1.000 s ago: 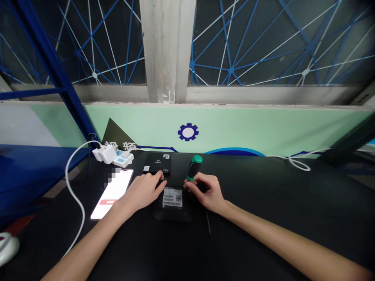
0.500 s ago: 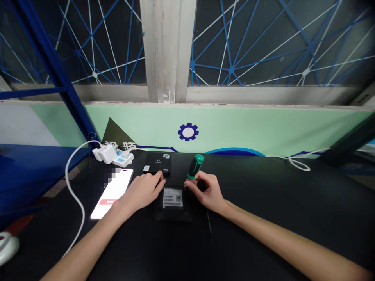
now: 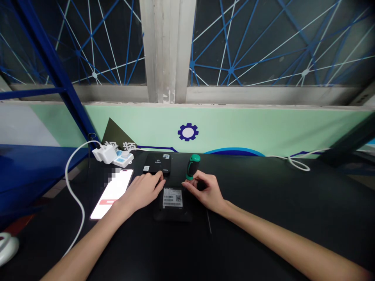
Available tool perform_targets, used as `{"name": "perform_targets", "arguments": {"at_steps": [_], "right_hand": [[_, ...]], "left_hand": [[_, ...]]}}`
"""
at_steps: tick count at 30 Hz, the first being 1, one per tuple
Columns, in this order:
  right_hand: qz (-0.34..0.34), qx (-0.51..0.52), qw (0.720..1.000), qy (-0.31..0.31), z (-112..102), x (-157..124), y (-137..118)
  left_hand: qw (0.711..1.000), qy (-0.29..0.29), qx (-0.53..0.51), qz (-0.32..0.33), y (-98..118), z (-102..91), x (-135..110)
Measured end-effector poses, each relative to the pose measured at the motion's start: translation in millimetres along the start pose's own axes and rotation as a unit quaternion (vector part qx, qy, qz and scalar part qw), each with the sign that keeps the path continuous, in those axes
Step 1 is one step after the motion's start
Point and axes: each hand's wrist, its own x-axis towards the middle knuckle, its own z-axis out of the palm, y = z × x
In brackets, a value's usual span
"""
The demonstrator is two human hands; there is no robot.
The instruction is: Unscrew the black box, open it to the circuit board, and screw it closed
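Observation:
A small black box [image 3: 172, 203] with a white label lies upside down on the black table [image 3: 263, 218]. My left hand [image 3: 143, 191] lies flat on the box's upper left corner, fingers stretched out, pressing it down. My right hand [image 3: 205, 190] is closed round the lower part of a screwdriver with a green and black handle [image 3: 191, 166], held upright at the box's upper right corner. The tip is hidden behind my fingers.
A second black box [image 3: 157, 164] lies just behind. A lit phone [image 3: 113, 192] lies to the left, by a white power strip with a charger [image 3: 113, 155] and a white cable [image 3: 73, 187]. Another white cable [image 3: 295, 162] runs at the back right. A thin dark rod [image 3: 208, 222] lies under my right wrist.
The screwdriver handle has swung slightly, tilting right and then back to the left and more upright. My left hand and the box have stayed in place.

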Motion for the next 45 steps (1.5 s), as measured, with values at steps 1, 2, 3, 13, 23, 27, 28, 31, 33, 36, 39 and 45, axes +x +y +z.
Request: {"name": "perform_targets", "arguments": {"at_steps": [1,2,3,13,23,27,28,31,33,36,39,45], "right_hand": [[-0.003,-0.001,1.0,-0.005,-0.8,-0.1,-0.3],[-0.007,-0.001,1.0,-0.013,-1.8,-0.3,-0.6],[-0.011,0.002,1.0,-0.023,-2.9,-0.5,-1.0],[-0.028,0.018,0.999,-0.037,-4.9,-0.9,-3.8],[-0.015,-0.017,1.0,-0.018,-2.5,-1.4,0.6],[-0.01,-0.022,1.0,-0.009,-0.9,-1.4,3.4],[-0.007,-0.02,1.0,-0.009,-0.5,-1.3,3.9],[-0.002,-0.004,1.0,-0.011,-0.3,-0.8,3.1],[0.001,0.011,1.0,-0.02,-1.5,-0.4,0.8],[-0.005,0.024,0.999,-0.042,-4.1,-0.1,-3.1],[-0.021,0.025,0.998,-0.048,-5.6,-0.4,-4.7],[-0.013,0.014,0.999,-0.039,-3.5,-0.5,-2.6]], "left_hand": [[1.0,0.001,0.0,0.0,0.0,-0.2,0.0],[1.0,0.003,0.0,0.001,0.0,-0.3,-0.1],[1.0,0.004,0.0,0.001,0.0,-0.4,-0.2],[1.0,0.004,0.001,0.004,0.1,0.3,-0.5],[1.0,-0.001,-0.002,0.0,0.4,-0.9,-0.2],[1.0,-0.002,-0.002,0.0,0.4,-0.9,0.0],[1.0,-0.002,-0.001,0.0,0.4,-0.8,0.0],[1.0,-0.001,0.0,0.001,0.1,-0.5,-0.2],[1.0,0.001,-0.001,0.003,-0.3,-0.5,-0.5],[1.0,0.0,0.0,0.003,-0.5,-0.7,-0.9],[1.0,0.002,0.0,0.004,-0.1,-1.1,-1.2],[1.0,-0.004,-0.007,0.001,0.9,-2.2,-0.8]]}}
